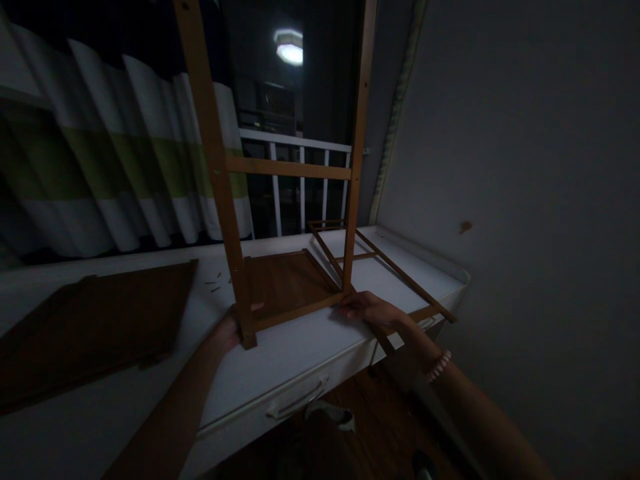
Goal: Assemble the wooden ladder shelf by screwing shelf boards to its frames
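A wooden frame (289, 168) stands upright on the white top, two posts joined by a crossbar. At its foot lies a brown wooden panel (290, 283), meeting the lower ends of the posts. My left hand (229, 330) is wrapped round the bottom of the left post, a fingertip showing on its inner side. By the lower end of the right post, my right hand (367, 307) has its fingers closed on the frame's corner; the fingertips are partly hidden in shadow. A second wooden frame (400, 270) lies flat to the right, passing under my right hand.
Another dark wooden panel (115, 313) lies at the left. Several small screws (214, 283) are scattered between the panels. A striped curtain (125, 153) and a white railing (300, 141) stand behind. A drawer handle (297, 403) juts from the white front; a wall (525, 200) bounds the right.
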